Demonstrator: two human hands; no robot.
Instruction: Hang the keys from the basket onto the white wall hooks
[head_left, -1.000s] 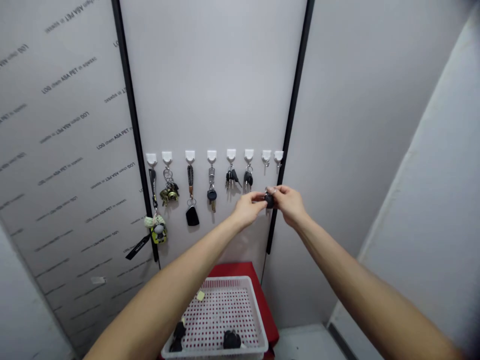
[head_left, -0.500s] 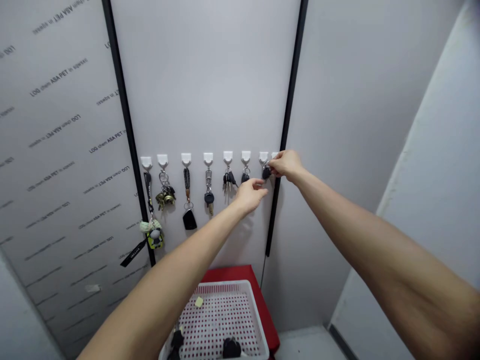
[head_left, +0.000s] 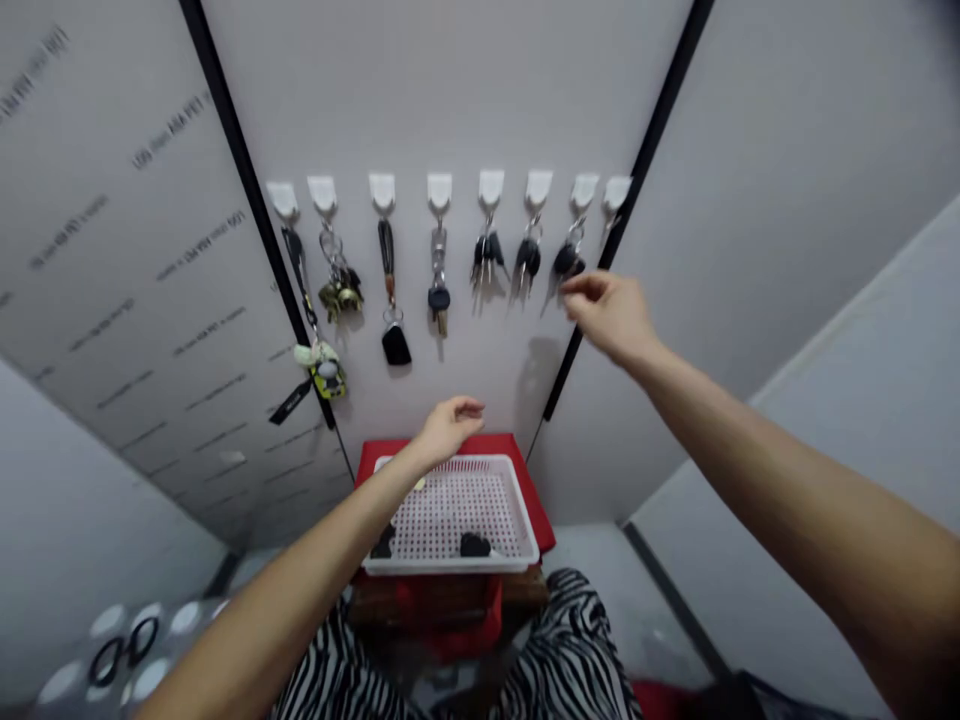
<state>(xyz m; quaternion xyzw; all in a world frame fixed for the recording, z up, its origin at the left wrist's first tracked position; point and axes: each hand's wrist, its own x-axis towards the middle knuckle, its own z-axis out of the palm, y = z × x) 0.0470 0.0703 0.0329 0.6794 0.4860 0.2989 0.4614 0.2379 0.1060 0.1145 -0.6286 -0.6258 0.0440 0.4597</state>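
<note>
My right hand (head_left: 611,315) is at the wall, just below and right of a bunch of black-headed keys (head_left: 568,262) hanging from a white hook (head_left: 583,190). Its fingers are curled, with a small gap by the thumb, and nothing shows in them. Lower down, my left hand (head_left: 448,430) hovers over the far edge of a white plastic basket (head_left: 525,510), thumb and fingers slightly apart and holding nothing. More keys (head_left: 528,258) hang to the left, among them a car key fob (head_left: 396,345) on a black strap and brass-coloured keys (head_left: 341,295).
The basket stands on a red surface (head_left: 544,520) and holds black-headed keys (head_left: 474,545) and a small pale piece (head_left: 419,484). A charm (head_left: 326,372) hangs at far left. White-lidded containers (head_left: 109,620) with a black looped item (head_left: 124,650) are at lower left.
My left hand has dropped away from the hanging keys to above the basket. My right hand has come off the keys, which hang from the hook. The view has tilted down.
</note>
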